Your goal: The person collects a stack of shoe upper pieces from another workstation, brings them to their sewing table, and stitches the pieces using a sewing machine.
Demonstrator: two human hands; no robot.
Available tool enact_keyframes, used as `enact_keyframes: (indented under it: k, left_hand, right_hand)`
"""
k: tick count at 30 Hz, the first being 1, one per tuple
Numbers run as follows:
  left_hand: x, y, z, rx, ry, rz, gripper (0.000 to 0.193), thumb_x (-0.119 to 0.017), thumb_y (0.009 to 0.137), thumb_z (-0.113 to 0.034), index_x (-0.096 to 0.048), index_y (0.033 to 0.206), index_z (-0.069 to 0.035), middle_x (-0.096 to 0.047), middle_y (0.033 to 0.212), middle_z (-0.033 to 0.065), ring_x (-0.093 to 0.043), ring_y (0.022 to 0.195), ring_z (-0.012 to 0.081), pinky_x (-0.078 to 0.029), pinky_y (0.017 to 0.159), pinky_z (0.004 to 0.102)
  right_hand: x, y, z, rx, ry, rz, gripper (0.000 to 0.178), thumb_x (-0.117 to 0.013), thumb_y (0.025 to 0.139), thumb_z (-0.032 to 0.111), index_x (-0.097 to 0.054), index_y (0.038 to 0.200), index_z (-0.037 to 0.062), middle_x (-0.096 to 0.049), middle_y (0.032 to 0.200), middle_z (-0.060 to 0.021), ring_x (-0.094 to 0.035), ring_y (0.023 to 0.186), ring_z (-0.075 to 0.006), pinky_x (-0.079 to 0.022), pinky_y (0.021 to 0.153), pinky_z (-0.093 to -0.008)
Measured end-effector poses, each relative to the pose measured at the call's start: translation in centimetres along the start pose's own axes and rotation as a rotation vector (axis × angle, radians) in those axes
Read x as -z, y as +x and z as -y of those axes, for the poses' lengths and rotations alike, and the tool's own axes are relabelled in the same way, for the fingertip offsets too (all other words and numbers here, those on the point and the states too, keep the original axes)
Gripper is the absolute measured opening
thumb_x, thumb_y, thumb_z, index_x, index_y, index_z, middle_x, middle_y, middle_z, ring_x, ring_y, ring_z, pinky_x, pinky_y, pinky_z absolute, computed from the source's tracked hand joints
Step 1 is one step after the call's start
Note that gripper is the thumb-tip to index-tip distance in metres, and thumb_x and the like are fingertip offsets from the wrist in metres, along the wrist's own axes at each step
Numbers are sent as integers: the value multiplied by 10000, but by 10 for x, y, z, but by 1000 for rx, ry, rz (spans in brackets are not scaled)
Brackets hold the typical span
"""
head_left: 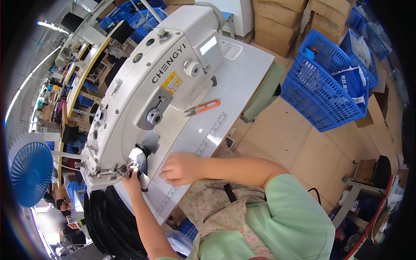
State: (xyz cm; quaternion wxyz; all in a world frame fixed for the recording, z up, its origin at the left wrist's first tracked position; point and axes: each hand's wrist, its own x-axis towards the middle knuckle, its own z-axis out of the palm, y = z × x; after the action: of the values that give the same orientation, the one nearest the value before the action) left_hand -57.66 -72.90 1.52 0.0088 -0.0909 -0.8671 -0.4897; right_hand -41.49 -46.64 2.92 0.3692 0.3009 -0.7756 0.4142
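Observation:
A white sewing machine (130, 104) stands on a pale worktable (242, 65). Close under its needle end, my left hand (131, 181) has its fingers pinched together; whatever they grip is hidden. Just right of those fingers, a dark piece of fabric (142, 159) lies by the presser foot. My right hand (181, 169) rests over the table's front part, fingers loosely bent and slightly apart, with nothing visible in it. Orange-handled thread snips (203, 107) lie on the table beyond that hand, beside the machine's arm.
A bundle of long black strips (110, 225) hangs at the table's left end. A blue fan (32, 173) stands farther left. Blue plastic crates (323, 91) and cardboard boxes (277, 26) are at the back right. A rolled green cloth (263, 93) lies along the table's right edge.

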Motion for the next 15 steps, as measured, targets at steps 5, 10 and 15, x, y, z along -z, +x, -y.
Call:
enact_keyframes:
  k: [5,10,15]
  left_hand:
    - [0,-1,-4,9,-6,-11,95,-653,793,-49,-677,786,43,-644,783,3,-586,763,87,-450,737,228]
    - [-1,0,-3,-21,-99,9,91,-644,789,-43,-644,734,30,-615,767,-8,-563,757,79,-437,742,220]
    - [1,0,-4,-7,-15,4,93,-640,790,-40,-635,727,28,-611,765,-9,-559,758,81,-436,747,222]
  right_hand:
    - [64,-28,-9,-127,-135,-180,181,-709,745,145,-677,912,81,-648,822,-36,-605,739,-238,-480,672,-380]
    - [142,-43,-38,-306,-345,-434,148,-690,768,120,-693,908,73,-674,817,-70,-628,727,-260,-501,674,-359]
    - [209,-39,-99,-783,-192,-963,158,-649,876,164,-678,920,15,-658,830,-33,-582,743,-103,-462,680,-248]
